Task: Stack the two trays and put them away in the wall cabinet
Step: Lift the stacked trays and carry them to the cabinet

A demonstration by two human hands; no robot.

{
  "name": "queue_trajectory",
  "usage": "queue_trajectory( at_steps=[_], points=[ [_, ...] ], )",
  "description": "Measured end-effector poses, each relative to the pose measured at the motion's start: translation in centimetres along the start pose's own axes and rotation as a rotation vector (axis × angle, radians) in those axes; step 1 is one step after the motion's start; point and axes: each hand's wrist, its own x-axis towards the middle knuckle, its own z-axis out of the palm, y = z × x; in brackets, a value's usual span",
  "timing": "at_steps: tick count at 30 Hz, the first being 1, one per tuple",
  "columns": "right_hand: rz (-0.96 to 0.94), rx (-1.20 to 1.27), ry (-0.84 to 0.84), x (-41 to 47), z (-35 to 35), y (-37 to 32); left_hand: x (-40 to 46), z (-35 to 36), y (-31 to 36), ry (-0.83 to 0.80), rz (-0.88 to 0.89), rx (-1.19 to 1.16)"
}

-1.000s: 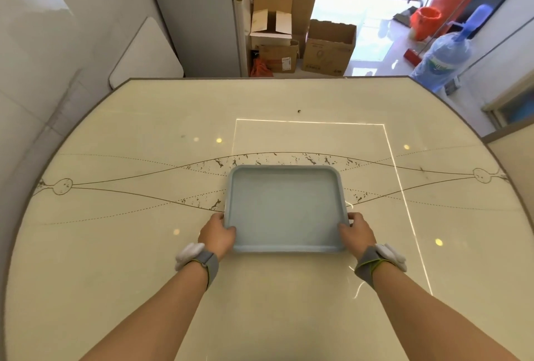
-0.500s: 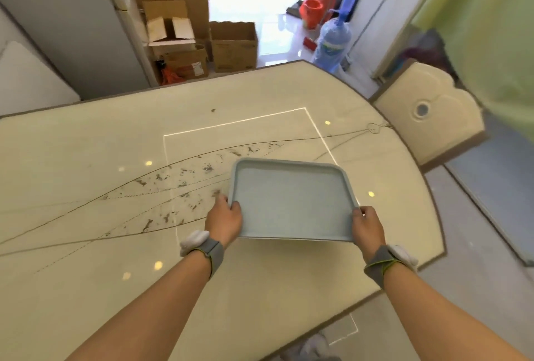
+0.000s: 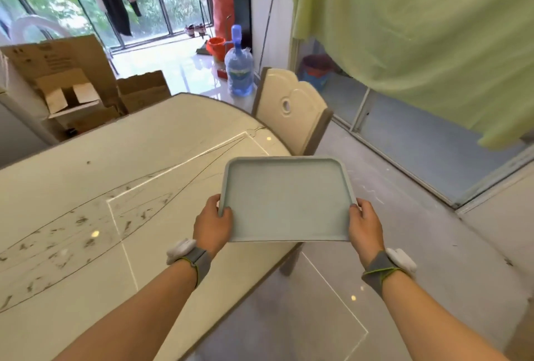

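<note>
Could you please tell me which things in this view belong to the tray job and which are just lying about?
Part of the job:
- pale blue tray, only one clearly visible, lifted off the table
- left hand and right hand, gripping its short sides

Just lying about:
- table
- chair
- water bottle
- cardboard boxes
- green curtain
- orange bucket

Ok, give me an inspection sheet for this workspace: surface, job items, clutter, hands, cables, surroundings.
Surface: glossy cream marble table, bare.
Job's things: pale blue rectangular plastic tray held level past the table's edge; whether it is two stacked cannot be told.
Clutter: nothing seen on the table.
Grippers: left hand and right hand grip the tray's near corners.
Cables: nothing seen.
Surroundings: cream chair, cardboard boxes, blue water bottle, green curtain.
</note>
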Motion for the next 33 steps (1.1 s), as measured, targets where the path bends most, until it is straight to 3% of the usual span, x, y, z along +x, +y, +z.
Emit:
queue_trajectory(
  at_steps=[3, 11, 24, 33],
  points=[
    [-0.023, 0.044, -0.001, 3.7, -7.0, 1.3, -1.4, 5.6, 5.1, -0.036, 0.039, -0.067],
    [0.008, 0.142, 0.000, 11.8, -12.5, 0.9, 1.5, 10.8, 13.3, -0.011, 0.110, -0.110],
    [-0.120, 0.072, -0.004, 31.0, -12.7, -7.0, 17.1, 17.9, 23.2, 0.053, 0.128, -0.226],
    [-0.138, 0.115, -0.135, 43.9, -8.9, -12.3, 28.2, 18.8, 28.4, 0.147, 0.087, -0.273]
  ],
)
